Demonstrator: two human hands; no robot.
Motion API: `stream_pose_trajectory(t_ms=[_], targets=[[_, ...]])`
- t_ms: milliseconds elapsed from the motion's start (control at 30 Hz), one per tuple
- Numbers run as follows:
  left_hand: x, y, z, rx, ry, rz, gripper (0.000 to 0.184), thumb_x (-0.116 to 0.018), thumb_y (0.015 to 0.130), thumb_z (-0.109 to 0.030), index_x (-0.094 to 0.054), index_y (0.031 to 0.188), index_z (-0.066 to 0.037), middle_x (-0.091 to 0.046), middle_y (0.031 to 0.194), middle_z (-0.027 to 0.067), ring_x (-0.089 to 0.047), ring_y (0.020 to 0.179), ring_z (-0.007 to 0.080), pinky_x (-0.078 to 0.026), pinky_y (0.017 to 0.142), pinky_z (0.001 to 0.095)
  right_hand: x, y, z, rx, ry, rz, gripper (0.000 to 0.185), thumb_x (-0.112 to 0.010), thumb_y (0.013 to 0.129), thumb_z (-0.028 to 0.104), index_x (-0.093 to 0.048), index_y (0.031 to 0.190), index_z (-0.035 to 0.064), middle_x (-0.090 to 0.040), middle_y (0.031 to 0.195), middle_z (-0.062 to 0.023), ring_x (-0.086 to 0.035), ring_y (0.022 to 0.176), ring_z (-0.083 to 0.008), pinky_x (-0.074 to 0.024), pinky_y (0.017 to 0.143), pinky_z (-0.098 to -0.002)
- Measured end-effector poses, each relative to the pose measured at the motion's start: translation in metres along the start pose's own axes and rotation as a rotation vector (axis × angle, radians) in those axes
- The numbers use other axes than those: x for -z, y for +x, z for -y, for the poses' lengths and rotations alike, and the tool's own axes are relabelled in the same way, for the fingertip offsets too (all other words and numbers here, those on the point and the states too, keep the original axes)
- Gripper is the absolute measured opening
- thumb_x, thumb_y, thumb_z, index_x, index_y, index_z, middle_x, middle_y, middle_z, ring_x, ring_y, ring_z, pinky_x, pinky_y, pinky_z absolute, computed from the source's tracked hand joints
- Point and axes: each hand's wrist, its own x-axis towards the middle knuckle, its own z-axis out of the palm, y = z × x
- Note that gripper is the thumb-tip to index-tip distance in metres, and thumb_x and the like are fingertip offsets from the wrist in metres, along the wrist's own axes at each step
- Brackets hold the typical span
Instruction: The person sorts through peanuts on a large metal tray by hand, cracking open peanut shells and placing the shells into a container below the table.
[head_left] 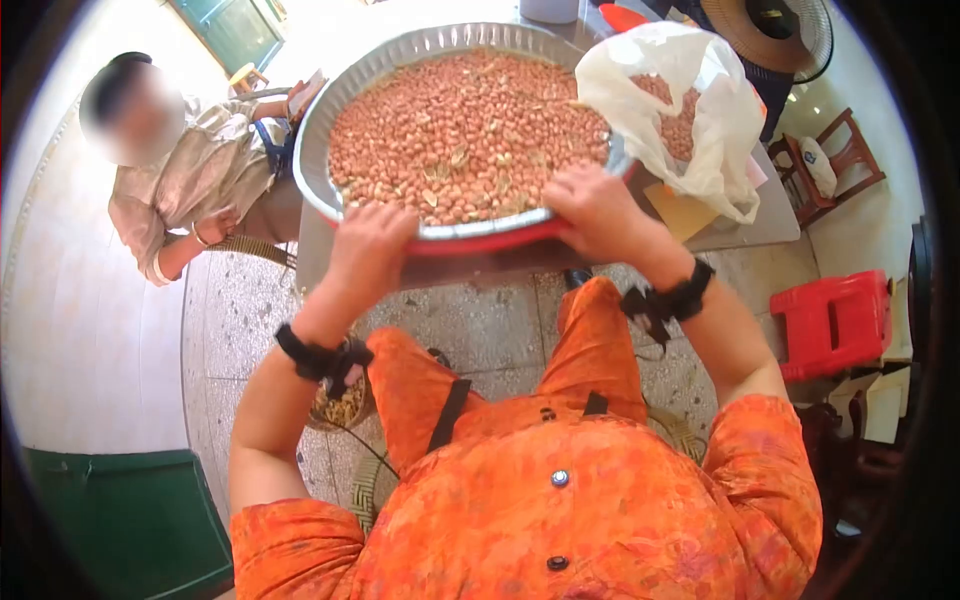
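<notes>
A wide, round metal pan point(312, 150) with a fluted rim is full of reddish-brown shelled peanuts point(470, 125). Bits of pale shell lie among the nuts, mostly toward the near side. My left hand point(375, 248) grips the near-left rim, fingers curled over the edge. On the near-right rim my right hand point(597, 212) has the same hold, its fingertips beside the nuts. A red edge point(490, 242) shows just under the pan's near rim; what it belongs to is mostly hidden. Close to my right hand stands an open white plastic bag point(612, 75) with more peanuts point(682, 122) inside.
The pan is over a table point(745, 228), with a yellowish sheet point(682, 210) near the bag. Another person point(205, 165) sits at the left. A fan point(775, 30), wooden chair point(848, 160) and red stool point(835, 320) stand right. A container of shells point(342, 408) sits below my left wrist.
</notes>
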Motion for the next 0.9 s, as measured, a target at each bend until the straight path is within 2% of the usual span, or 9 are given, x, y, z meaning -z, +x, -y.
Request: stream_pose_trajectory(t_ms=[133, 267, 433, 567, 700, 800, 867, 900], targets=[[0.000, -0.012, -0.011, -0.033, -0.035, 0.022, 0.019, -0.051, 0.060, -0.002, -0.046, 0.077, -0.007, -0.048, 0.075, 0.0095, -0.049, 0.077, 0.0280, -0.036, 0.068, 0.0381, 0.006, -0.012, 0.008, 0.013, 0.056, 0.069, 0.025, -0.064, 0.058, 0.013, -0.047, 0.074, 0.0058, -0.052, 0.076, -0.0081, -0.053, 0.076, -0.0262, -0.0418, 0.065, -0.0368], [0.012, 0.011, 0.000, 0.002, -0.049, -0.009, 0.025, -0.054, 0.059, -0.003, -0.046, 0.082, -0.006, -0.049, 0.079, 0.0115, -0.048, 0.079, 0.0304, -0.036, 0.068, 0.0384, 0.004, 0.006, -0.009, 0.005, 0.067, -0.028, 0.024, -0.064, 0.059, 0.014, -0.047, 0.074, 0.0064, -0.052, 0.076, -0.0081, -0.053, 0.077, -0.0274, -0.0413, 0.066, -0.0373], [-0.009, -0.014, -0.010, -0.062, -0.030, -0.010, 0.021, -0.053, 0.060, -0.002, -0.046, 0.079, -0.007, -0.047, 0.075, 0.0080, -0.047, 0.075, 0.0264, -0.035, 0.067, 0.0355, -0.007, -0.016, 0.008, -0.003, 0.028, -0.025, 0.020, -0.062, 0.059, 0.011, -0.046, 0.071, 0.0078, -0.050, 0.072, -0.0059, -0.053, 0.073, -0.0237, -0.0413, 0.065, -0.0337], [-0.012, -0.024, -0.026, -0.036, -0.003, -0.009, 0.018, -0.054, 0.061, -0.004, -0.047, 0.077, -0.008, -0.045, 0.072, 0.0059, -0.046, 0.071, 0.0243, -0.035, 0.064, 0.0344, -0.006, -0.028, 0.016, -0.019, 0.029, -0.026, 0.019, -0.061, 0.058, 0.010, -0.045, 0.069, 0.0086, -0.048, 0.070, -0.0050, -0.051, 0.070, -0.0224, -0.0406, 0.061, -0.0336], [-0.008, -0.029, -0.027, -0.046, -0.030, 0.071, 0.019, -0.055, 0.061, -0.004, -0.047, 0.078, -0.008, -0.045, 0.072, 0.0054, -0.047, 0.071, 0.0240, -0.035, 0.064, 0.0343, -0.009, -0.033, 0.020, -0.027, 0.017, 0.027, 0.020, -0.061, 0.057, 0.011, -0.046, 0.069, 0.0090, -0.047, 0.071, -0.0047, -0.051, 0.071, -0.0221, -0.0402, 0.061, -0.0329], [-0.005, -0.026, -0.029, -0.015, -0.013, 0.111, 0.019, -0.058, 0.064, -0.007, -0.049, 0.081, -0.007, -0.047, 0.075, 0.0056, -0.048, 0.075, 0.0244, -0.036, 0.068, 0.0339, -0.008, -0.033, 0.019, -0.057, -0.011, 0.044, 0.022, -0.064, 0.058, 0.015, -0.047, 0.070, 0.0090, -0.048, 0.073, -0.0052, -0.051, 0.074, -0.0226, -0.0401, 0.062, -0.0327], [0.019, -0.016, -0.032, 0.077, -0.195, 0.277, 0.025, -0.061, 0.068, -0.014, -0.050, 0.089, -0.006, -0.050, 0.081, 0.0065, -0.049, 0.081, 0.0256, -0.037, 0.075, 0.0333, 0.010, -0.027, 0.016, -0.016, 0.189, 0.115, 0.026, -0.067, 0.061, 0.022, -0.051, 0.076, 0.0082, -0.050, 0.076, -0.0065, -0.051, 0.079, -0.0234, -0.0408, 0.064, -0.0333], [0.026, -0.011, -0.027, 0.073, -0.304, 0.326, 0.029, -0.063, 0.070, -0.019, -0.052, 0.092, -0.004, -0.052, 0.083, 0.0088, -0.051, 0.082, 0.0266, -0.039, 0.076, 0.0341, 0.014, -0.026, 0.012, -0.047, 0.311, 0.155, 0.033, -0.068, 0.064, 0.029, -0.053, 0.083, 0.0066, -0.052, 0.082, -0.0080, -0.051, 0.085, -0.0250, -0.0413, 0.068, -0.0347]])
